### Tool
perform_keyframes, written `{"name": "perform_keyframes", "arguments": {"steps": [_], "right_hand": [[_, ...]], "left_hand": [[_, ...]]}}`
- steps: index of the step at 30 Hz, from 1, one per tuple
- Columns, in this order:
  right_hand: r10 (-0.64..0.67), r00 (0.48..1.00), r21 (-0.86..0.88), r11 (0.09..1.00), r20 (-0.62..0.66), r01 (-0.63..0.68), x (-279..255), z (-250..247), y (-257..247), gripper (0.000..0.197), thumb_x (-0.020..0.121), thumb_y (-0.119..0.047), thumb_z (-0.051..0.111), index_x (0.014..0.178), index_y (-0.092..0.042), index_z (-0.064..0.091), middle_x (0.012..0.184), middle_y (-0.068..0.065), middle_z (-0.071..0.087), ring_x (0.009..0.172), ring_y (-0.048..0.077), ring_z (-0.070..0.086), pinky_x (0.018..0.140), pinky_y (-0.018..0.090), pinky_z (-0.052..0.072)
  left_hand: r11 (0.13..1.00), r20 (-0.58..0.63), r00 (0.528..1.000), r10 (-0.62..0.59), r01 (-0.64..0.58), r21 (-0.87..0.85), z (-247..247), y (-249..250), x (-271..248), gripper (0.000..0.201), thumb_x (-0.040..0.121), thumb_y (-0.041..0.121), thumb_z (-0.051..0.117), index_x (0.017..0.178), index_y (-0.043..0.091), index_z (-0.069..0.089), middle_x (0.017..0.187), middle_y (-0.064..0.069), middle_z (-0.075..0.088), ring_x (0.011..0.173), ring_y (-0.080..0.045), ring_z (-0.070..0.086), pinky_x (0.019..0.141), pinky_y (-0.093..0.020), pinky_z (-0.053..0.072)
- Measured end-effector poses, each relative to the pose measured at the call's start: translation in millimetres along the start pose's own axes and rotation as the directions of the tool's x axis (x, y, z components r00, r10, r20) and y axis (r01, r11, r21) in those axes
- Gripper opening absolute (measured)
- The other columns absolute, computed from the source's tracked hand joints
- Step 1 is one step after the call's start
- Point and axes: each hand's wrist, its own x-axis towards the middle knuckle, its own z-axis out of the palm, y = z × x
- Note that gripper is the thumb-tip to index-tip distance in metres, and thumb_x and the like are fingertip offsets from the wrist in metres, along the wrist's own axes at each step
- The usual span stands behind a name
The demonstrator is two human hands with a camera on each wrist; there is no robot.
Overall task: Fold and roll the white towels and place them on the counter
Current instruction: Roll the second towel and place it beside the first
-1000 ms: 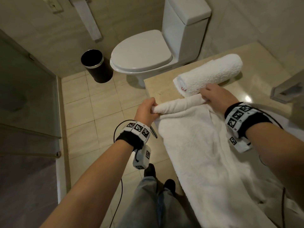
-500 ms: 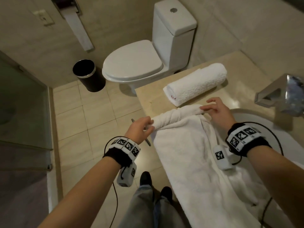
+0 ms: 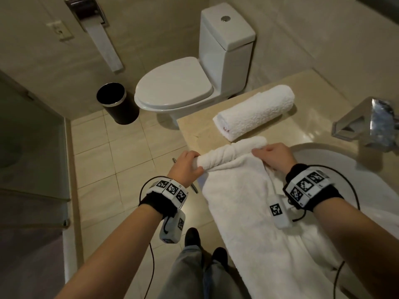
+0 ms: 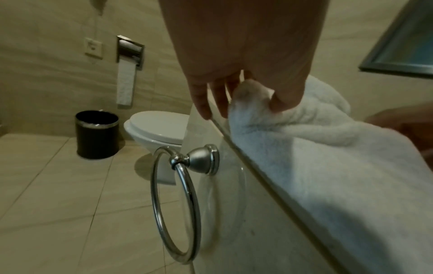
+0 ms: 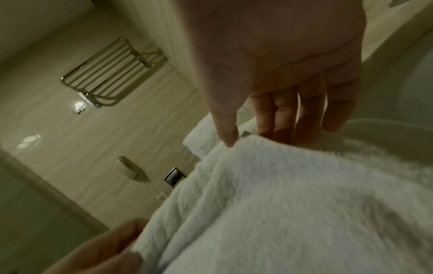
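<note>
One white towel, rolled up (image 3: 254,113), lies across the beige counter (image 3: 194,130) at the far side. A second white towel (image 3: 244,212) is spread from there toward me, over the counter's front edge and the sink. Its far end is wound into a thin roll (image 3: 228,151). My left hand (image 3: 197,164) grips the roll's left end, fingers curled round it (image 4: 253,98). My right hand (image 3: 262,151) holds the roll's right part, thumb (image 5: 228,137) in front and fingers behind the fold.
A chrome faucet (image 3: 367,124) stands at the right above the white basin (image 3: 323,156). A towel ring (image 4: 175,194) hangs on the counter's side below my left hand. A closed toilet (image 3: 177,87) and a black bin (image 3: 114,102) stand on the tiled floor beyond.
Both hands have rolled the towel's end toward me, away from the finished roll. The roll now lies apart from it and looks thicker.
</note>
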Motion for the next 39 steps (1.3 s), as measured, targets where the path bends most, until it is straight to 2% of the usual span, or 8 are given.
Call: {"name": "perform_keyframes", "arguments": {"steps": [7, 11, 14, 19, 24, 29, 35, 39], "right_hand": [[-0.017, 0.997, -0.19, 0.982, -0.079, 0.001, -3, 13, 1, 0.034, 0.087, -0.014, 0.055, 0.054, -0.011, 0.045, 0.072, 0.015, 0.056, 0.075, 0.026, 0.054, 0.068, 0.027, 0.037], [-0.083, 0.984, -0.365, 0.931, -0.158, 0.02, 3, 13, 1, 0.025, 0.097, -0.015, 0.043, 0.109, 0.003, 0.056, 0.113, 0.026, 0.059, 0.107, 0.039, 0.056, 0.084, 0.037, 0.043], [-0.061, 0.99, -0.397, 0.918, -0.13, 0.005, 8, 15, 1, 0.031, 0.1, -0.018, 0.035, 0.121, 0.003, 0.044, 0.12, 0.026, 0.056, 0.111, 0.038, 0.054, 0.087, 0.04, 0.042], [0.041, 0.997, -0.139, 0.989, -0.058, -0.049, 17, -4, 3, 0.031, 0.101, -0.027, 0.034, 0.11, 0.0, 0.045, 0.107, 0.026, 0.059, 0.094, 0.035, 0.059, 0.078, 0.04, 0.047], [0.13, 0.985, 0.196, 0.969, 0.117, -0.151, -12, -17, 20, 0.014, 0.091, -0.011, 0.049, 0.078, -0.011, 0.045, 0.062, 0.006, 0.049, 0.041, 0.01, 0.046, 0.034, 0.013, 0.031], [0.302, 0.93, 0.066, 0.945, 0.21, -0.321, -66, -12, 69, 0.038, 0.087, -0.029, 0.057, 0.121, -0.019, 0.041, 0.109, 0.005, 0.055, 0.099, 0.022, 0.056, 0.083, 0.028, 0.045], [0.43, 0.888, 0.289, 0.84, 0.161, -0.459, -142, -27, 126, 0.007, 0.093, -0.013, 0.05, 0.089, -0.014, 0.055, 0.097, 0.011, 0.06, 0.07, 0.017, 0.053, 0.058, 0.026, 0.034], [0.579, 0.813, 0.215, 0.804, -0.068, -0.554, -207, -29, 156, 0.02, 0.094, -0.009, 0.047, 0.108, -0.001, 0.06, 0.115, 0.021, 0.06, 0.107, 0.035, 0.056, 0.087, 0.034, 0.042]], "left_hand": [[0.927, 0.037, 0.998, 0.045, -0.055, 0.372, 5, 21, 8, 0.026, 0.093, 0.024, 0.047, 0.11, 0.005, 0.045, 0.111, -0.013, 0.053, 0.102, -0.03, 0.051, 0.072, -0.036, 0.038], [0.92, 0.002, 0.999, 0.046, -0.043, 0.389, 0, 25, 16, 0.027, 0.098, 0.024, 0.042, 0.112, 0.002, 0.042, 0.11, -0.015, 0.053, 0.096, -0.031, 0.053, 0.066, -0.035, 0.033], [0.831, -0.028, 0.998, 0.064, -0.038, 0.555, 6, 30, 16, 0.025, 0.099, 0.024, 0.039, 0.117, 0.007, 0.04, 0.114, -0.009, 0.052, 0.097, -0.028, 0.055, 0.063, -0.034, 0.035], [0.799, -0.052, 0.998, 0.019, 0.016, 0.601, 15, 33, 15, 0.025, 0.098, 0.021, 0.04, 0.118, 0.007, 0.04, 0.112, -0.009, 0.055, 0.098, -0.029, 0.057, 0.066, -0.035, 0.037], [0.706, -0.054, 0.996, 0.068, -0.01, 0.708, 15, 46, 16, 0.033, 0.095, 0.015, 0.038, 0.127, 0.008, 0.032, 0.125, -0.01, 0.046, 0.108, -0.029, 0.049, 0.085, -0.04, 0.038], [0.627, 0.123, 0.968, 0.219, -0.236, 0.742, 27, 67, 11, 0.061, 0.092, 0.018, 0.038, 0.146, 0.021, 0.009, 0.156, -0.01, 0.006, 0.141, -0.033, 0.016, 0.112, -0.055, 0.013], [0.443, 0.437, 0.819, 0.373, -0.571, 0.691, 52, 91, 4, 0.062, 0.096, 0.019, 0.034, 0.149, 0.021, 0.003, 0.158, -0.003, -0.006, 0.146, -0.026, -0.002, 0.115, -0.052, -0.001], [0.48, 0.508, 0.782, 0.361, -0.623, 0.617, 67, 113, 12, 0.055, 0.098, 0.019, 0.029, 0.149, 0.019, 0.009, 0.158, 0.001, 0.003, 0.146, -0.022, 0.003, 0.116, -0.049, 0.002]]}}
